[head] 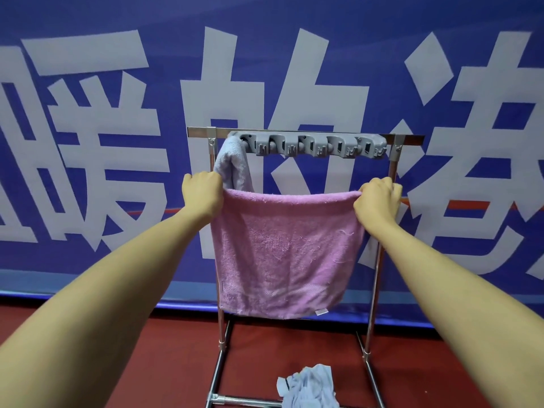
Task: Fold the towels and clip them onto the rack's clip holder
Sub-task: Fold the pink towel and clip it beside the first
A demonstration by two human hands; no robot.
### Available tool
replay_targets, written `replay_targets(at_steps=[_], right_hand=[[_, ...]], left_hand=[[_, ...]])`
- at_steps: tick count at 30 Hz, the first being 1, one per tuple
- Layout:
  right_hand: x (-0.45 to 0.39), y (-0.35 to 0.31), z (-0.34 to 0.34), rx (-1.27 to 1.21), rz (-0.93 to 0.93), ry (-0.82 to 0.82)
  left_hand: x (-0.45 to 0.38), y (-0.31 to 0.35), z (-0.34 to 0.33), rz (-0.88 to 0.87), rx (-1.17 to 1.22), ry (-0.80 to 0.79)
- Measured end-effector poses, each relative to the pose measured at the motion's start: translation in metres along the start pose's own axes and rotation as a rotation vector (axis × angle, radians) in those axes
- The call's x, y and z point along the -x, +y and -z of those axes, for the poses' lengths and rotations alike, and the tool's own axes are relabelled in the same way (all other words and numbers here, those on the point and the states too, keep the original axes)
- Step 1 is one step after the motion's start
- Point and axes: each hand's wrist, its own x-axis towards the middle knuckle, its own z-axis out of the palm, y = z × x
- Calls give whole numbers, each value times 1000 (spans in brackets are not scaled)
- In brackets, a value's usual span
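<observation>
— Background and floor condition?
— Blue banner [88, 260] with large white characters filled the wall behind; the floor [147, 363] below it was dark red. A metal rack [371, 304] stood in front of the banner, with a grey clip holder [312, 145] fixed along its top bar.

— Location of the task item?
— The pink towel [282, 254] hung spread in front of the rack, below the clip holder and not touching it, with a small white tag at its lower edge. A grey towel [232, 163] hung from the left end of the clip holder, just behind the pink towel's upper left corner.

— Hand status?
— The left hand [203, 192] gripped the pink towel's upper left corner, fingers curled over the edge. The right hand [378, 200] pinched the upper right corner, fingers closed on the cloth. Both arms were extended forward.

— Other items?
— A crumpled pale cloth [309, 387] lay on the floor against the rack's base bar.
</observation>
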Motion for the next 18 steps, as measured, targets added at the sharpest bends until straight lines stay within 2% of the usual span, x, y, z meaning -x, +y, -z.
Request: replay_targets(at_steps=[2,6,12,15,18], right_hand=[[1,0,-1,63,13,27],[2,-1,-2,32,-18,43],[7,-2,-4,-224,-159,9],[9,1,-8,-411,-237,14],[10,7,-14,-638,-301,20]], left_hand=[[1,0,1,-5,-7,-4],[2,-3,-1,10,-15,1],[7,-6,-3,76,-4,-22],[7,-8,-10,170,146,-9],[4,-9,-12,282,487,7]])
